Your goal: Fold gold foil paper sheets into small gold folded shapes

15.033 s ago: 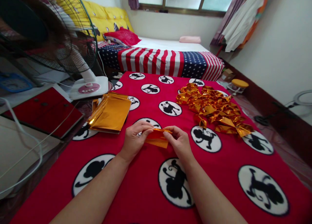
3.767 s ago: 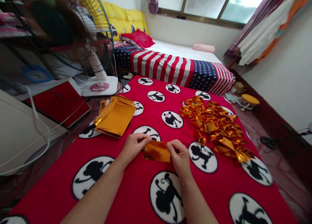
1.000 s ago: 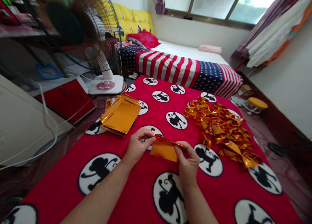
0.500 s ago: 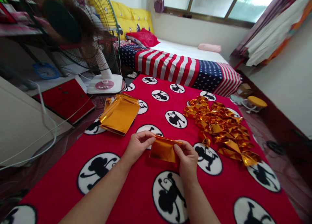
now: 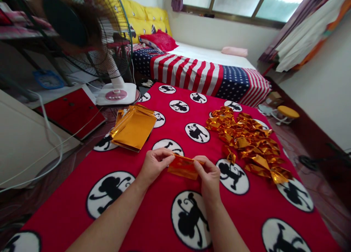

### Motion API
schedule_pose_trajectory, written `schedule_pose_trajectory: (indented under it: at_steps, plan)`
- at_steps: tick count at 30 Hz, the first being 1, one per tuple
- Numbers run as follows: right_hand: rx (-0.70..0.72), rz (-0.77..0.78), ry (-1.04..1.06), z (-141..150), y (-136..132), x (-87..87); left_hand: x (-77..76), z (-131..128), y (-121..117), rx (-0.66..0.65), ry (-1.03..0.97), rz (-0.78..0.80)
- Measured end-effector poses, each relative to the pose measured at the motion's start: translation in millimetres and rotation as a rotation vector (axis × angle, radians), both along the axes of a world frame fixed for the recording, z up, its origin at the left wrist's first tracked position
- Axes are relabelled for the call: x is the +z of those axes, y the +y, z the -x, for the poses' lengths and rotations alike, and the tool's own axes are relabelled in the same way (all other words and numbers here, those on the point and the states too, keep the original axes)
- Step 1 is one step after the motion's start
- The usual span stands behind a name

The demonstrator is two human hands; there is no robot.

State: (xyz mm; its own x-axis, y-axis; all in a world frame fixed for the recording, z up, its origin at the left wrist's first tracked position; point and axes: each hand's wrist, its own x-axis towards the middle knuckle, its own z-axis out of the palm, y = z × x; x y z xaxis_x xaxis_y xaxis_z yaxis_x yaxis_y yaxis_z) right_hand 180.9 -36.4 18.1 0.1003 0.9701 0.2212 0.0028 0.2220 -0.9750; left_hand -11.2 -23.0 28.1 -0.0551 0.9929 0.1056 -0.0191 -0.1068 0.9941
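Observation:
A small sheet of gold foil paper (image 5: 182,168) is stretched between my hands, its top edge folded or rolled. My left hand (image 5: 156,165) pinches the upper left corner between thumb and fingers. At the upper right corner my right hand (image 5: 208,175) does the same, thumb in front. Beyond my left hand lies a stack of flat gold foil sheets (image 5: 134,129). To the right of my right hand is a pile of folded gold foil pieces (image 5: 244,138), with pinched ends and puffed middles.
A red cloth with monkey prints (image 5: 148,208) covers the surface under my hands. A running fan (image 5: 116,93) stands at the left, near a red panel (image 5: 70,113). Behind is a bed with a striped, starred cover (image 5: 189,71). A yellow stool (image 5: 287,112) is at the right.
The foil sheet's hanging part looks shorter and tilts differently, showing a redder shine. My right hand has shifted slightly left along the top edge; my left hand keeps its pinch.

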Motion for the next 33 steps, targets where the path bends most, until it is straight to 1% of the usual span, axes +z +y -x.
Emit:
schedule_pose_trajectory:
  at_steps: [7,15,20,28,33]
  plan:
    - [-0.011,0.002,0.01,1.1,0.5,-1.3,0.7,-1.8,0.2,0.019,0.005,0.023]
    - [-0.017,-0.006,-0.02,2.2,-0.3,2.5,2.0,-1.7,-0.6,0.036,0.04,-0.05]
    - [-0.012,-0.013,-0.018,1.9,-0.8,0.2,2.0,-2.0,-1.2,0.043,0.078,-0.078]
    - [-0.021,-0.007,-0.05,3.5,-3.2,1.5,7.4,-6.4,-2.8,0.095,0.085,-0.125]
    - [-0.039,-0.018,-0.104,4.5,-3.5,3.7,6.7,-9.6,-4.8,0.153,0.124,-0.149]
